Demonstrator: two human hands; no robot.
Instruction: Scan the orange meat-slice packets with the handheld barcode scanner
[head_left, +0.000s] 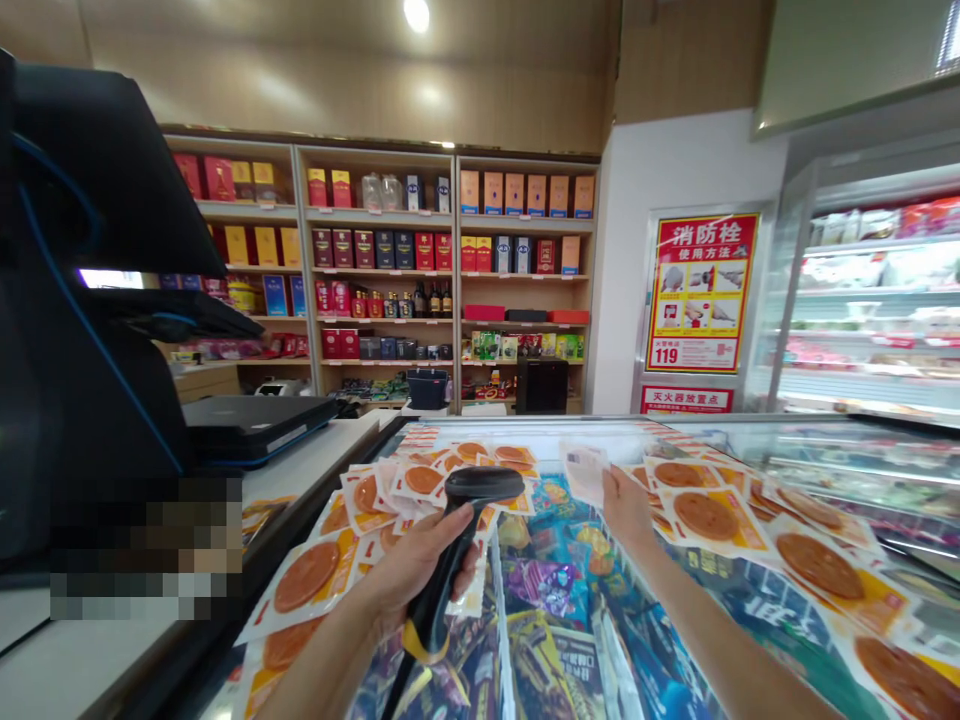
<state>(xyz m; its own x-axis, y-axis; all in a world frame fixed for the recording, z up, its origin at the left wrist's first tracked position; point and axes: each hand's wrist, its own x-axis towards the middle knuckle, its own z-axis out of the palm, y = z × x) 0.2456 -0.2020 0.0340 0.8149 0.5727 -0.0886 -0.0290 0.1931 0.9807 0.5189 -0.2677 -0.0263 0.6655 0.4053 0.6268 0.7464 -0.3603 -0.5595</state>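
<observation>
My left hand [412,562] is wrapped round the handle of a black barcode scanner [484,486], its head facing away from me above the freezer's glass top. A pale flat packet [583,472] is pinched in my right hand [627,508], its whitish back towards me and slightly blurred. Beneath the left hand lies a spread of flat packets with round orange-brown patties [309,577]. To the right of my right hand, more patty packets [705,514] overlap in a row on the glass.
Through the glass show colourful frozen-food bags [559,640] in wire-divided bays. A black checkout terminal [97,300] stands on the white counter [300,490] at left. Shelves of boxed bottles [382,250] line the back wall. A lit display fridge [885,300] is at right.
</observation>
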